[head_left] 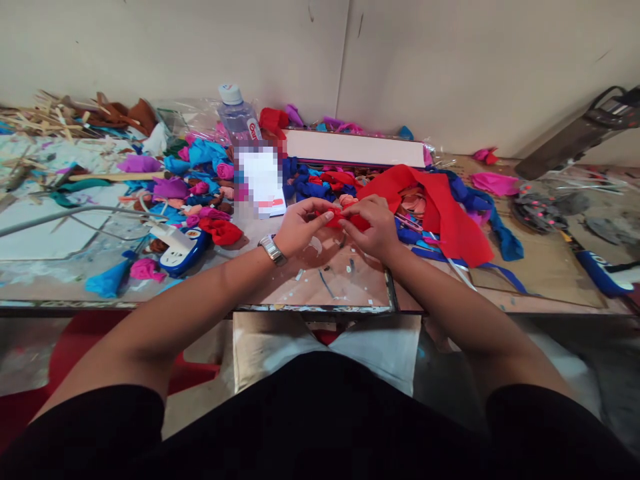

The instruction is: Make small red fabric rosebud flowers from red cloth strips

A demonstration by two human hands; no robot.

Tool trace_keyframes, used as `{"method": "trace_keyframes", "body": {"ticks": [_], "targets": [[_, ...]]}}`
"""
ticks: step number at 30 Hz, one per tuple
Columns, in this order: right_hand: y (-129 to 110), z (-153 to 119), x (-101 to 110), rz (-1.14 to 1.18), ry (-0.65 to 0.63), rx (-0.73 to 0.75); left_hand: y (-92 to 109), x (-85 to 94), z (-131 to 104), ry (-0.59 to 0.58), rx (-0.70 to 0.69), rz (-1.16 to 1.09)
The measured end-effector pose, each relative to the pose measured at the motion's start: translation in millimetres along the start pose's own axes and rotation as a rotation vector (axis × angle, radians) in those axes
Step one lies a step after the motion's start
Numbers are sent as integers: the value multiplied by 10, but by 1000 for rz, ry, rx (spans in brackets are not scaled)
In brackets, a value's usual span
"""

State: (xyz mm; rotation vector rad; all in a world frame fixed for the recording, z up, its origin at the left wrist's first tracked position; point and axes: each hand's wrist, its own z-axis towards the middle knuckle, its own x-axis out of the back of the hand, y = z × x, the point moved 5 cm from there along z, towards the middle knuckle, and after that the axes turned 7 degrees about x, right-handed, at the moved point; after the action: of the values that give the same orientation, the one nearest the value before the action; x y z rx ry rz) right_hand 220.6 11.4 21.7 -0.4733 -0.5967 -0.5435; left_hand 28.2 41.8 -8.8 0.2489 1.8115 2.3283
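Pinching red material (pixel 336 217), both hands' fingers (pixel 327 215) (pixel 349 229) nearly closed above the cluttered worktable (pixel 320 287) by a pale wall (pixel 200 47).

Around your phone (pixel 263 179), which shows a white screen with a red patch, the colours vary: left of it, a blue-and-white power strip (pixel 184 252); just behind it, a clear bottle (pixel 240 120) with a white cap; to its right, your bright red strip (pixel 450 213) and a dark blue strip (pixel 505 233).
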Motion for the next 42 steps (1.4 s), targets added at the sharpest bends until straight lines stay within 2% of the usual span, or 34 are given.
{"method": "trace_keyframes", "body": {"ticks": [4, 13, 18, 21, 26, 31, 34, 42], "targets": [[-11, 1, 11, -6, 10, 15, 53, -3, -14, 6, -14, -17], [-27, 3, 11, 3, 37, 68, 37, -46, -29, -70, 12, -18], [-30, 4, 9, 23, 34, 52, 103, -35, -30, -80, -112, 78], [-32, 1, 13, 23, 42, 52, 102, -31, -34, -93, -128, 103], [19, -10, 1, 31, 40, 12, 56, -43, -36, -126, -88, 87], [12, -18, -48, 69, -3, 108, 67, -58, -44, -159, -62, 82], [-15, -11, -36, 108, 25, 138, 77, -66, -50, -162, -21, 54], [-7, 29, 34, 138, 99, 56, -40, -85, -45, -47, 216, -139]]}}
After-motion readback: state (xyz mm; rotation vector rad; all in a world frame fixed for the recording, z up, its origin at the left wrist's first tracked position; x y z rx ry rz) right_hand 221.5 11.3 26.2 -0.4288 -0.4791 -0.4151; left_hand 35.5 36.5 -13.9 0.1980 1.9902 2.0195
